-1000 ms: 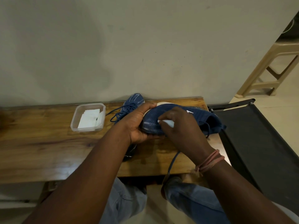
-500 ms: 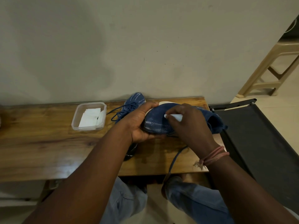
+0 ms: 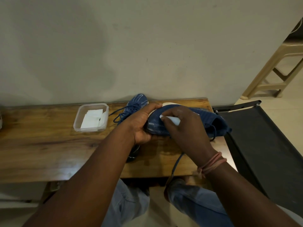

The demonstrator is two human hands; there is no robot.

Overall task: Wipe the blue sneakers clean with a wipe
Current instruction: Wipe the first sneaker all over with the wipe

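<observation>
Right hand (image 3: pixel 185 126) (fingers curled) presses wipe (image 3: pixel 170 119) on sneaker (image 3: pixel 208 118).

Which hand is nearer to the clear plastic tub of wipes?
Left. The left hand grips the toe of the held sneaker, just right of the tub. The right hand, pressing a wipe on that sneaker, is farther right.

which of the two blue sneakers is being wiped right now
The sneaker gripped by the left hand; the right hand presses a wipe on it. The other sneaker lies untouched behind.
</observation>
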